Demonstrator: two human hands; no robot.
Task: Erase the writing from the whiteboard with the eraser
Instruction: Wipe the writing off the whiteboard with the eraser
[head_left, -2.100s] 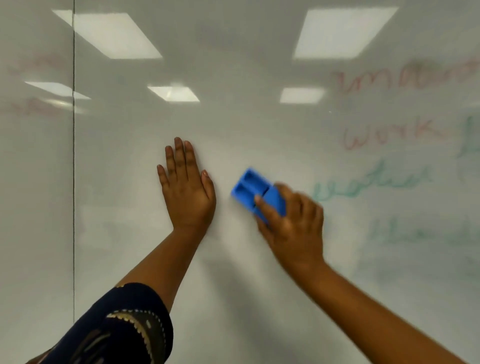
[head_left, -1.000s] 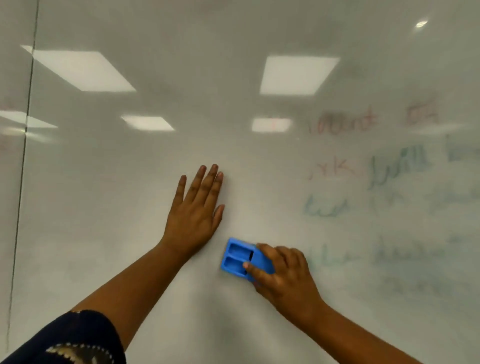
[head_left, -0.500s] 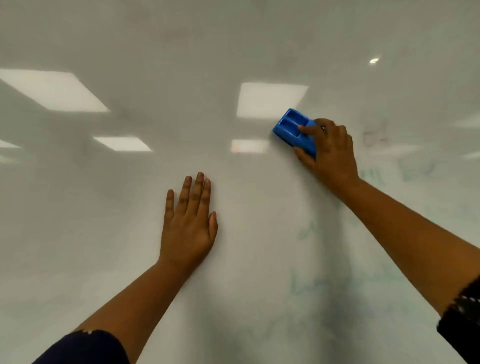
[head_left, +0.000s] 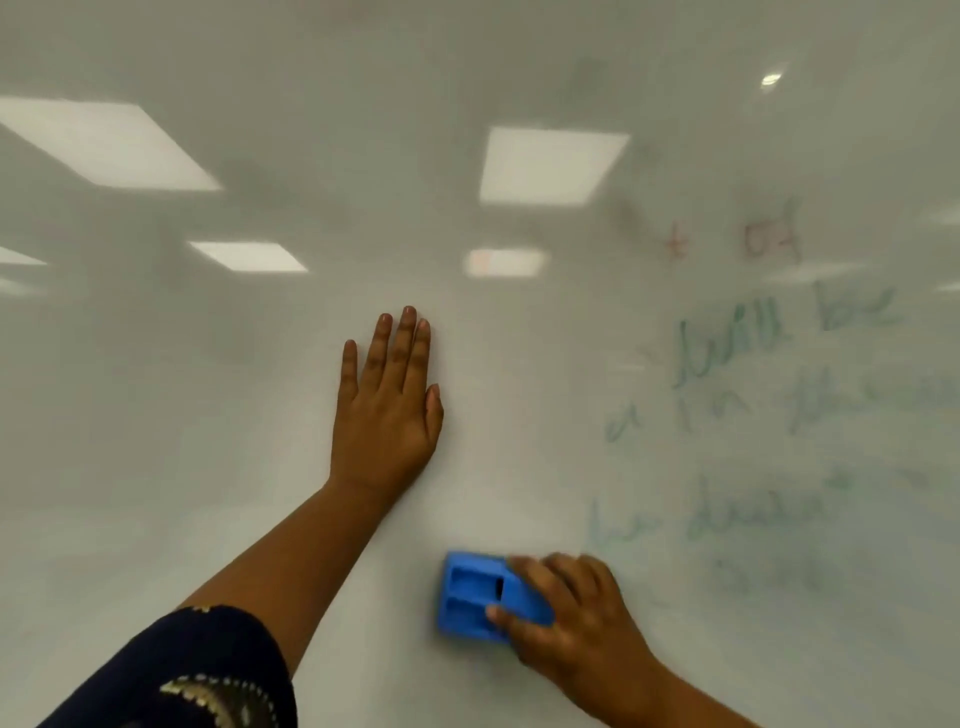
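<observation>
A glossy whiteboard (head_left: 260, 467) fills the head view. My right hand (head_left: 576, 629) grips a blue plastic eraser (head_left: 467, 597) and presses it flat on the board at the lower middle. My left hand (head_left: 387, 410) lies flat on the board above and left of the eraser, fingers together and pointing up, holding nothing. Faint green handwriting (head_left: 779, 415) runs in several lines over the right part of the board. Some faded red writing (head_left: 769, 241) sits above it. The board left of the writing looks wiped.
Reflections of ceiling light panels (head_left: 550, 166) shine on the upper board. My dark patterned sleeve (head_left: 197, 670) shows at the bottom left.
My right hand has swept the eraser down from the upper middle of the board to the lower middle. The left hand has stayed flat on the board.
</observation>
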